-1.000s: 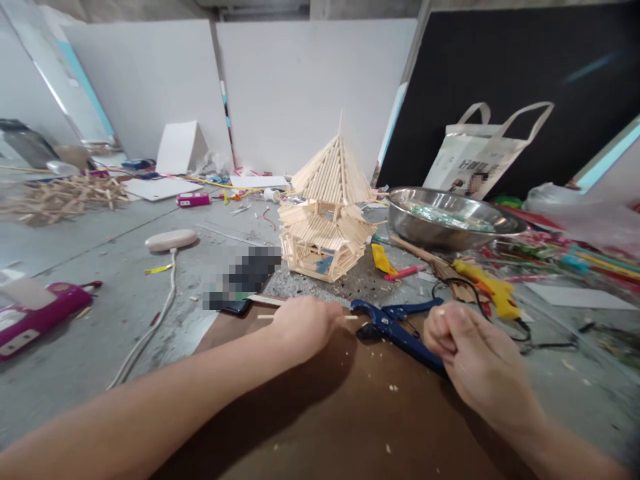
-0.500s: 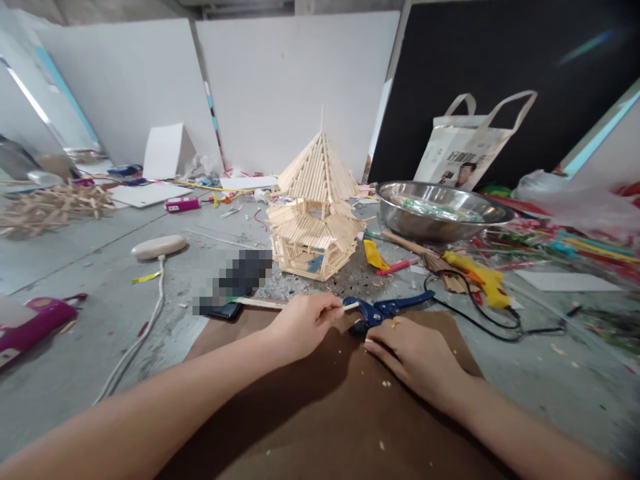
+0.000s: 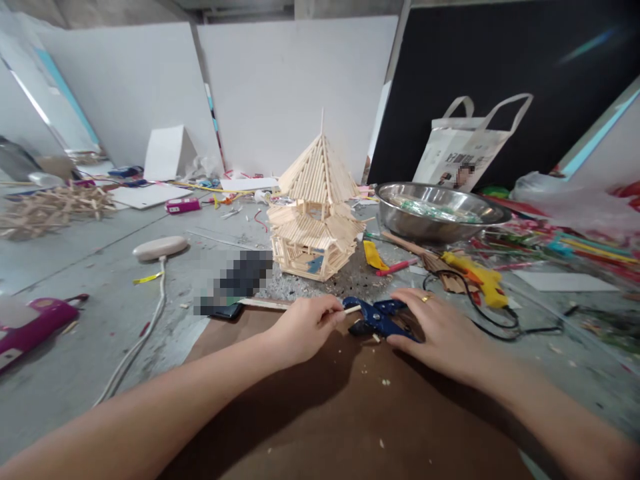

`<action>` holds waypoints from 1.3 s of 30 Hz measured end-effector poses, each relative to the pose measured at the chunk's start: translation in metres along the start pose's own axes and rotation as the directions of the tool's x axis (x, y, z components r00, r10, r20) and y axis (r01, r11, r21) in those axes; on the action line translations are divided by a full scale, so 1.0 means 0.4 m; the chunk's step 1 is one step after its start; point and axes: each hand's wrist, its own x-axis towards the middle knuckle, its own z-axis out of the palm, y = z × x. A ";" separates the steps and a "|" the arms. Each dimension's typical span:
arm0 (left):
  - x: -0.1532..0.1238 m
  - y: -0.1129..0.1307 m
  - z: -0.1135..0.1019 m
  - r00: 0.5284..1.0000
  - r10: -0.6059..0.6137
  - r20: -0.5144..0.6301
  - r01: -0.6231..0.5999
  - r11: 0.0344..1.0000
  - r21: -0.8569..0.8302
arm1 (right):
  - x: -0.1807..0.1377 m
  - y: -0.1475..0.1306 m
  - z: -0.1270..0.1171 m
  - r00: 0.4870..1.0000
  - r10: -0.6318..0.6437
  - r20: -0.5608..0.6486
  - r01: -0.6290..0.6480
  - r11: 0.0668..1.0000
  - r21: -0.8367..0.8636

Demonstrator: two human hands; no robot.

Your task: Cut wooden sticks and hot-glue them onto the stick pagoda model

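My left hand [image 3: 305, 327] is closed in a pinch on a thin wooden stick [image 3: 351, 310], whose tip points right toward the jaws of blue-handled cutters [image 3: 373, 317]. My right hand [image 3: 437, 327] lies over the cutters' handles with the fingers curled round them; a ring shows on one finger. Both hands rest on a brown board [image 3: 350, 413] scattered with small wood chips. Just behind them stands a two-tier pagoda model [image 3: 316, 207] built of wooden sticks.
A metal bowl [image 3: 440, 213], a yellow glue gun [image 3: 473, 277] with a black cord, a white tote bag [image 3: 467, 150] and coloured sticks crowd the right. A phone [image 3: 225, 308], a white cable [image 3: 145, 327], a pink case [image 3: 30, 323] and a stick pile [image 3: 50, 207] lie left.
My right hand moved left from its fist over the handles, lay flat on the board, then slid up onto the blue cutters. The left hand kept its pinch on the stick.
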 end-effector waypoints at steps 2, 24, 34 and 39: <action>0.001 0.000 0.000 1.000 -0.007 -0.004 0.007 0.999 -0.040 | -0.004 0.019 0.010 0.999 -0.021 0.045 0.023 0.999 -0.044; 0.006 0.007 0.005 0.988 -0.142 -0.054 0.063 0.707 -0.705 | -0.001 -0.016 -0.037 0.994 0.106 -0.024 -0.099 0.973 0.211; 0.000 0.013 0.014 0.996 -0.082 -0.037 0.026 0.658 -0.752 | -0.006 -0.058 -0.049 0.998 0.031 0.047 -0.047 0.917 0.397; -0.001 0.017 0.013 0.998 -0.043 -0.048 -0.011 0.629 -0.777 | -0.006 -0.058 -0.047 0.999 0.009 0.052 -0.029 0.925 0.380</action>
